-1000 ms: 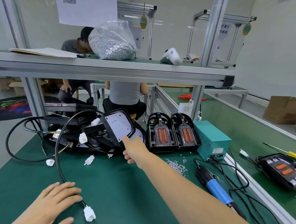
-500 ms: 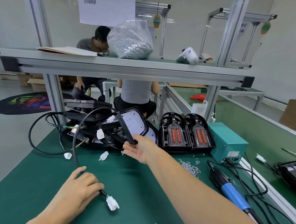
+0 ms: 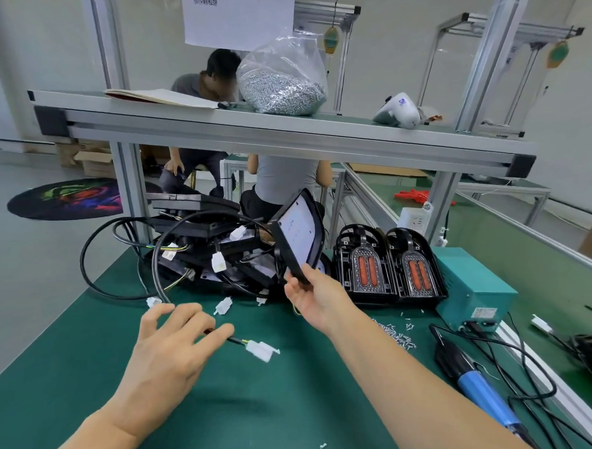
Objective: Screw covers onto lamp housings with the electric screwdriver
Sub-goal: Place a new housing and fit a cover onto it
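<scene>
The right hand (image 3: 313, 293) pinches the lower edge of a black lamp housing with a white LED panel inside (image 3: 300, 239), holding it tilted up on end at about twelve o'clock from the hand, just in front of a tangled pile of black housings and looped black cables (image 3: 203, 253). The left hand (image 3: 172, 344) lies at about nine o'clock from the right one, its fingers curled over the black cable (image 3: 158, 266) that belongs to the lifted unit; the cable's white plastic connector (image 3: 261, 350) rests on the green table (image 3: 246, 415) just past the fingertips. By the look of it this housing is only being drawn out of the pile, so its cover is not yet fitted and none of its screws are driven. The blue-handled electric screwdriver (image 3: 474, 383) lies untouched on the table at about four o'clock from the right hand, its cord running to the teal power box (image 3: 473, 290). A scatter of small silver screws (image 3: 394, 332) waits between the right forearm and that box. Two black lamps with orange-red lenses (image 3: 389, 267) stand side by side at about three o'clock from the lifted housing and look finished, though their screw points cannot be made out. Many units remain in the pile, so most of the work seems to lie ahead.
</scene>
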`<state>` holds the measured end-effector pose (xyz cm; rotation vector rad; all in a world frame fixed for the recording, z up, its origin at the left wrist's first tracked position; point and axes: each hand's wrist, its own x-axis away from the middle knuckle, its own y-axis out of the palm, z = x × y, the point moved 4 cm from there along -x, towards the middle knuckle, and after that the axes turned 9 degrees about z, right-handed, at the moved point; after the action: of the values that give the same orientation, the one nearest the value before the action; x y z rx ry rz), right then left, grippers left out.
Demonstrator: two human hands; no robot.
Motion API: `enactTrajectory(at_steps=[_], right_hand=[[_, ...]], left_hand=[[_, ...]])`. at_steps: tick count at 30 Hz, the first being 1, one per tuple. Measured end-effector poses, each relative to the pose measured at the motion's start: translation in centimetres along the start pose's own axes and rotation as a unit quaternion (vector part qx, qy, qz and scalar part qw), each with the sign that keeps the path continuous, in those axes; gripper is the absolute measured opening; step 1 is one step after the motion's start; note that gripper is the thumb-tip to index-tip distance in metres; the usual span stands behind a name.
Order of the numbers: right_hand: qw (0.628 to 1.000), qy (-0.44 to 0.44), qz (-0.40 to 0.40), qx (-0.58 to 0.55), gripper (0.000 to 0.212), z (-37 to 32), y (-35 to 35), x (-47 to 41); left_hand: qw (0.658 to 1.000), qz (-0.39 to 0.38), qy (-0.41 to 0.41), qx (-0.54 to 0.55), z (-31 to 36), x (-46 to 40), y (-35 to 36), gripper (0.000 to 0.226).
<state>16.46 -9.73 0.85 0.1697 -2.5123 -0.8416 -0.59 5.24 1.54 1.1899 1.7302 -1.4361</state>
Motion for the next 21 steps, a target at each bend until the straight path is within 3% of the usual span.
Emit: enactTrajectory(at_steps=[4, 9, 12, 15, 18, 19, 21], right_hand=[[0.997, -0.045, -0.053, 0.044, 0.018, -1.8, -2.4, 2.0], [0.990, -0.069, -0.091, 0.080, 0.014, -3.5, -6.0, 4.3], [0.985, -0.059, -0.115, 0.110, 0.017, -3.9, -8.6, 5.5], [0.979, -0.052, -0.129, 0.148, 0.023, -3.6, -11.5, 6.5], [0.969, -0.042, -0.155, 0.186, 0.028, -3.2, -13.1, 7.5], [0.966, -0.036, -0.162, 0.200, 0.027, -3.0, -13.4, 7.8], [0.954, -0.025, -0.175, 0.242, 0.026, -2.5, -14.1, 8.5]], left_hand=[[0.997, 0.063, -0.014, 0.041, 1.1, -1.3, -1.3, 0.032], [0.991, 0.077, 0.002, 0.110, 3.9, -2.8, -1.9, 0.032], [0.967, 0.074, -0.121, 0.213, 4.2, -3.5, -2.1, 0.022], [0.891, 0.070, -0.287, 0.344, 4.2, -3.4, -2.1, 0.020], [0.836, 0.085, -0.375, 0.391, 4.4, -3.7, -1.6, 0.021], [0.834, 0.081, -0.382, 0.390, 4.6, -3.9, -1.6, 0.021], [0.866, 0.052, -0.349, 0.355, 5.3, -3.8, -1.8, 0.018]])
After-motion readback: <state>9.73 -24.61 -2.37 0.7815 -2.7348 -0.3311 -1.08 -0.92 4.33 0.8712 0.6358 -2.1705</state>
